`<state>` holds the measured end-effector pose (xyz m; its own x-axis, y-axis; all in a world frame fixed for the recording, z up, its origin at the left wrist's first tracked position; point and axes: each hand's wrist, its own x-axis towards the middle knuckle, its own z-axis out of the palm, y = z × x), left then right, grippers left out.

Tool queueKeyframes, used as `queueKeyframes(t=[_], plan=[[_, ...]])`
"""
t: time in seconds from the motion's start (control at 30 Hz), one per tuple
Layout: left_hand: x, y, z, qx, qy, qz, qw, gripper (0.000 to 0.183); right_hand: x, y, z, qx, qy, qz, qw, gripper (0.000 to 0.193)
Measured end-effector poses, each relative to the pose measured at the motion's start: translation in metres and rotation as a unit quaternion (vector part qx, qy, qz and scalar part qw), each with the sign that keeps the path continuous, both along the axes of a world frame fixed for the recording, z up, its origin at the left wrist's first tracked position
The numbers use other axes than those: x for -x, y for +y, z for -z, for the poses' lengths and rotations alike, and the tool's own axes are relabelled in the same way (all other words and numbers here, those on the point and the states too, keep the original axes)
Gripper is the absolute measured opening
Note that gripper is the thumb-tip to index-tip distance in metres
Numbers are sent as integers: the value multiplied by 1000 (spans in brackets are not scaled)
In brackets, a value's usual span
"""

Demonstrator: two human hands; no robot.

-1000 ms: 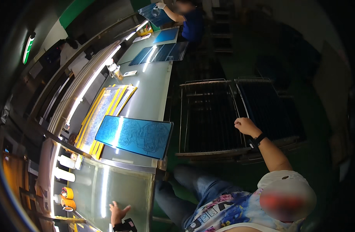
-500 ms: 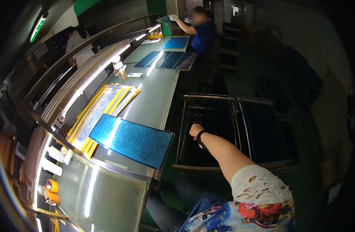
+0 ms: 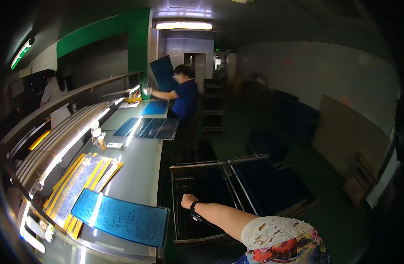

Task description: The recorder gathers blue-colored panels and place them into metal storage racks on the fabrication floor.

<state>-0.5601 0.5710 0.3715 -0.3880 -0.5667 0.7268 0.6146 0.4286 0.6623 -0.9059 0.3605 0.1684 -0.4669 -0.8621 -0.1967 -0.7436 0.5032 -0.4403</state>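
On the bench (image 3: 142, 167), a blue panel (image 3: 131, 220) overlaps yellow-edged sheets (image 3: 78, 180). At the rack (image 3: 202, 240), the right hand (image 3: 188, 201) curls, hold unclear; left hand unseen.

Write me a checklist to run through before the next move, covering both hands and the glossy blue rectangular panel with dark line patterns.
1. Left hand visible: not ok; it is outside the picture.
2. Right hand clear of the dark metal-framed rack: cannot tell; it shows curled in front of it, contact unclear.
3. Blue panel within the edge of the long grey table: not ok; its right end shows past the front edge.
4. Yellow-edged patterned sheets uncovered: not ok; the panel overlaps their near end.
5. Co-worker in a dark blue shirt away from the panel: ok; at the table's far end.
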Motion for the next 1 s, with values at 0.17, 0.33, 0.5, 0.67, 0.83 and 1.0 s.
queueKeyframes(t=[0.17, 0.33, 0.5, 0.67, 0.83, 1.0], plan=[[16, -4, -7, -42, -46, 6, 998, 51, 30, 3, -57, 65, 6, -16, 998, 27], [19, 32, -26, -84, -108, -30, 990, 53, 68, 7, -123, 241, 57, -63, 967, 27], [40, 45, -46, -106, -153, -111, 976, 34, 127, 81, -204, 457, 18, -77, 886, 24], [40, 42, -18, -205, -213, -142, 945, 40, 79, 159, -251, 515, -450, -115, 721, 19], [27, 63, 35, -378, -146, -253, 879, 49, 0, 154, -227, 324, -521, -218, 759, 24], [-13, 60, 66, -467, -67, -276, 838, 58, -72, 118, -174, 286, -539, -182, 772, 29]])
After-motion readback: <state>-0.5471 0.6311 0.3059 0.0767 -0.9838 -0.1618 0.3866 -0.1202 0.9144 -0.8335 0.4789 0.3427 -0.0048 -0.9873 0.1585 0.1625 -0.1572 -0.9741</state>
